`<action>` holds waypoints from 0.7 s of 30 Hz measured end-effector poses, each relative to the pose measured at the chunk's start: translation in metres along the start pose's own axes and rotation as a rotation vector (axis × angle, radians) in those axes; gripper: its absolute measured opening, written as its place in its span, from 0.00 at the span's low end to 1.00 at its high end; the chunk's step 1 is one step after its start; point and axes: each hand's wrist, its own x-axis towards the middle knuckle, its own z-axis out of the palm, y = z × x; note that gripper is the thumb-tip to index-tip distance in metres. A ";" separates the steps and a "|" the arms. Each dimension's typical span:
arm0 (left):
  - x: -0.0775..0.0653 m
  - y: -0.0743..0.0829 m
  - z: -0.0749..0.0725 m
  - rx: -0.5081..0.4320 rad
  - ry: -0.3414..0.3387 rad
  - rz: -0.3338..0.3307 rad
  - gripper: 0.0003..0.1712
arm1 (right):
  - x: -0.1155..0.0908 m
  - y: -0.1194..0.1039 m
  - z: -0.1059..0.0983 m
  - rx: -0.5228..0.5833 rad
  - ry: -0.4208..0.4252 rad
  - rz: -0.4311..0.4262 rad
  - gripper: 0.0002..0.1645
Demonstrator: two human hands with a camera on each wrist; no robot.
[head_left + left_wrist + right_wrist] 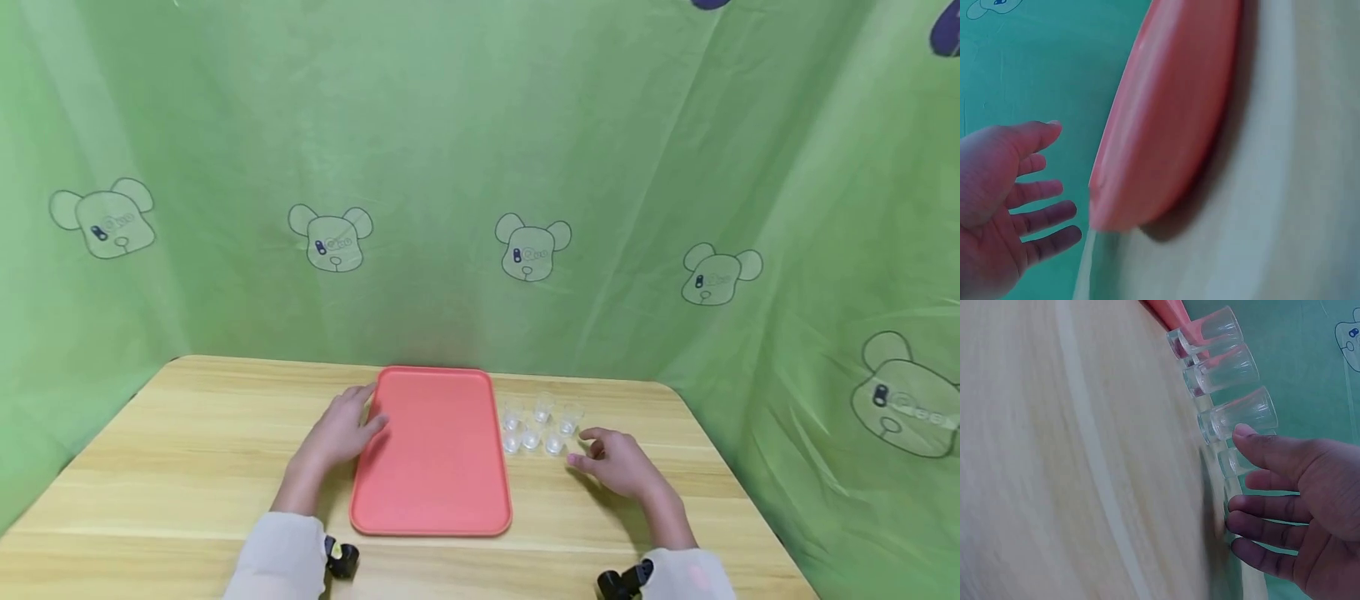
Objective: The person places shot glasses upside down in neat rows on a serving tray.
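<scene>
A red rectangular tray (431, 450) lies flat on the wooden table. At its left side is my left hand (341, 429), fingers spread and thumb over the rim; in the left wrist view this hand (997, 206) holds nothing. Several small clear shot glasses (554, 443) stand upright in two rows just right of the tray. My right hand (618, 462) is close to the right end of the glasses, thumb and fingers apart. From the right wrist, my thumb overlaps the nearest glass (1241, 415); whether it touches cannot be told. Nothing is in that hand.
The light wooden table (180, 475) ends at a green curtain (427, 150) with printed bear faces, which hangs behind it and along both sides. A small black camera (342, 560) is strapped at the left wrist, another camera (624, 581) at the right.
</scene>
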 end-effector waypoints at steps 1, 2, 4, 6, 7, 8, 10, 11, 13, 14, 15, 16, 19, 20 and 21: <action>0.002 0.000 0.001 -0.012 0.006 -0.002 0.38 | 0.000 0.000 0.001 0.005 0.003 0.003 0.34; 0.003 -0.001 0.001 -0.024 0.012 -0.003 0.38 | 0.000 0.000 0.002 0.012 0.005 0.002 0.33; 0.005 -0.002 0.003 -0.048 0.018 -0.006 0.37 | 0.000 0.001 0.003 0.028 0.006 0.006 0.33; 0.006 -0.003 0.005 -0.067 0.014 -0.012 0.37 | 0.000 0.002 0.006 0.046 0.012 0.018 0.32; 0.007 -0.003 0.005 -0.075 0.008 -0.021 0.37 | 0.000 0.003 0.007 0.050 0.016 0.022 0.32; 0.007 -0.003 0.006 -0.080 0.005 -0.024 0.37 | 0.000 0.003 0.008 0.057 0.018 0.024 0.32; 0.008 -0.004 0.008 -0.094 0.001 -0.034 0.37 | 0.000 0.004 0.010 0.065 0.028 0.033 0.30; 0.008 -0.004 0.009 -0.102 0.002 -0.036 0.37 | 0.000 0.005 0.011 0.069 0.034 0.036 0.30; 0.007 -0.004 0.010 -0.119 0.004 -0.042 0.37 | 0.001 0.006 0.013 0.076 0.043 0.034 0.29; 0.007 -0.004 0.010 -0.127 0.007 -0.040 0.36 | 0.001 0.005 0.013 0.082 0.048 0.034 0.29; 0.007 -0.004 0.011 -0.140 0.006 -0.040 0.35 | 0.002 0.005 0.014 0.084 0.053 0.034 0.28; 0.007 -0.004 0.011 -0.146 0.006 -0.038 0.34 | 0.002 0.005 0.015 0.088 0.057 0.037 0.28; 0.007 -0.006 0.012 -0.168 0.011 -0.049 0.33 | 0.004 0.004 0.016 0.096 0.062 0.032 0.27; 0.007 -0.007 0.012 -0.175 0.012 -0.055 0.33 | 0.005 0.003 0.016 0.099 0.066 0.031 0.27; 0.007 -0.008 0.012 -0.184 0.014 -0.059 0.33 | 0.006 0.003 0.016 0.101 0.067 0.029 0.26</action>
